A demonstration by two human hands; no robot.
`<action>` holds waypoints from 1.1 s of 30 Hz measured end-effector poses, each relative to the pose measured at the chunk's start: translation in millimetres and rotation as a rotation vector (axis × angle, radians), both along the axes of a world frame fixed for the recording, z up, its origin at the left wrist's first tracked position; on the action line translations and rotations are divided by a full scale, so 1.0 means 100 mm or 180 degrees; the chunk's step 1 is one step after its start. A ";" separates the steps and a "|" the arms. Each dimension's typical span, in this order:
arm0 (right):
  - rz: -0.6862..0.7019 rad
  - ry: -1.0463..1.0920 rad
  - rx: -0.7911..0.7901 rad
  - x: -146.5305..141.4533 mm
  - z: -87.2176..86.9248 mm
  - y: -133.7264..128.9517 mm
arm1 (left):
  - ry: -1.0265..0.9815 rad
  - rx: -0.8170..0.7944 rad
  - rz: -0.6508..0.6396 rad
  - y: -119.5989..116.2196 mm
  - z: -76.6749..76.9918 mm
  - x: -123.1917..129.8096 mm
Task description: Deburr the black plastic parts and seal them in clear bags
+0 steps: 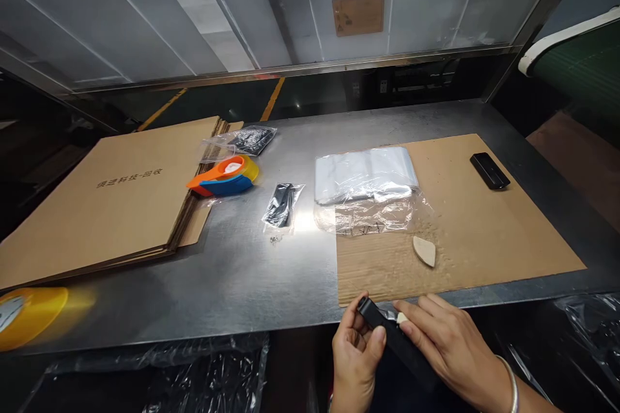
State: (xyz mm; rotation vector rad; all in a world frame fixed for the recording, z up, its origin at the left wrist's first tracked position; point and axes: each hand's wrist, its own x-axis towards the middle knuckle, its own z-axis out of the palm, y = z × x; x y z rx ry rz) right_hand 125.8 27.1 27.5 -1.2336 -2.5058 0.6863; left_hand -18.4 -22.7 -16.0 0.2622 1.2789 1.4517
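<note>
Just off the bench's front edge, my left hand (356, 358) grips a long black plastic part (397, 342) between thumb and fingers. My right hand (448, 345) lies along the same part, its fingertips closed on a small cream-coloured piece (402, 318) that sits against the part. Much of the piece is hidden by the fingers. A cream-coloured wedge (425, 251) rests on the cardboard sheet (504, 232) beyond my hands, with crumbs scattered near it. Farther right on the sheet is a black tray-like part (489, 171).
A stack of clear plastic bags (365, 174) overlaps the cardboard's left edge. A bagged black item (279, 205) lies on the metal bench (261, 271). To the left are an orange-and-blue tape dispenser (225, 177), flattened cartons (111, 200), another bagged black item (252, 140) and a yellow tape roll (41, 316).
</note>
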 end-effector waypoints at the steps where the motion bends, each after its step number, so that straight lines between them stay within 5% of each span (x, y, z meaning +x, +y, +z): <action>1: 0.0000 -0.0020 0.0025 0.00 0.00 0.00 | 0.0004 0.0006 0.0032 0.01 0.03 0.01; 12: -0.0266 -0.0208 -0.0139 0.00 -0.20 0.05 | 0.0129 0.0111 -0.0120 0.00 0.05 0.02; 25: -0.0240 0.0894 -0.1625 -0.02 -0.01 0.14 | -0.0028 0.0074 -0.0256 0.00 0.00 0.02; 33: -0.0273 0.1435 -0.2621 -0.16 -0.12 0.25 | -0.0015 0.0150 -0.0397 -0.01 -0.01 0.02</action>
